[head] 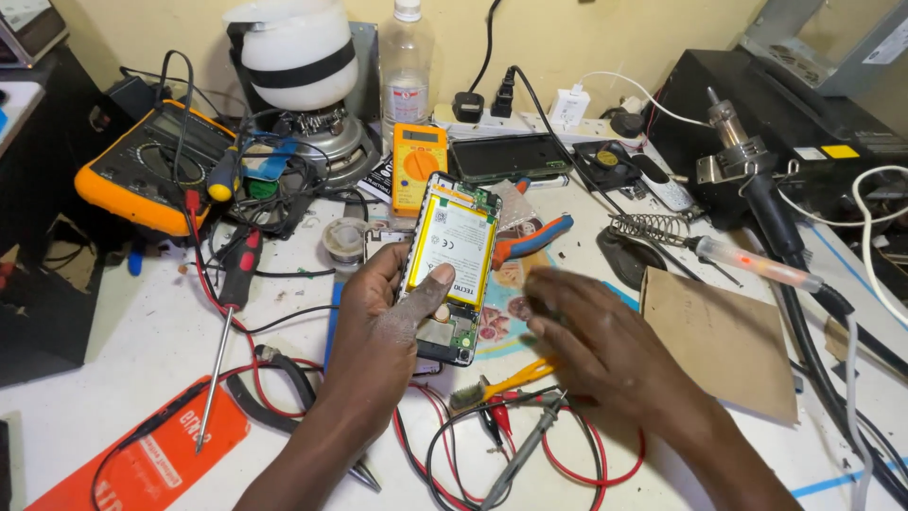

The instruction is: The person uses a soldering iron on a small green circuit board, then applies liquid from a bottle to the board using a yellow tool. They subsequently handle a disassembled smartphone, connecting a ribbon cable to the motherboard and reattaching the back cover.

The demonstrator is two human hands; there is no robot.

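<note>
My left hand grips an opened phone with its back cover off, the pale battery and green circuit board facing up, my thumb lying across the lower part of the battery. My right hand is blurred, fingers spread, hovering palm-down over the bench just right of the phone, holding nothing. Beneath it lie yellow-handled tweezers and red and black probe leads.
A large orange multimeter sits far left, a small yellow one behind the phone. Screwdrivers, orange-handled pliers, a soldering iron, a brown cardboard piece, a bottle and a power strip crowd the bench.
</note>
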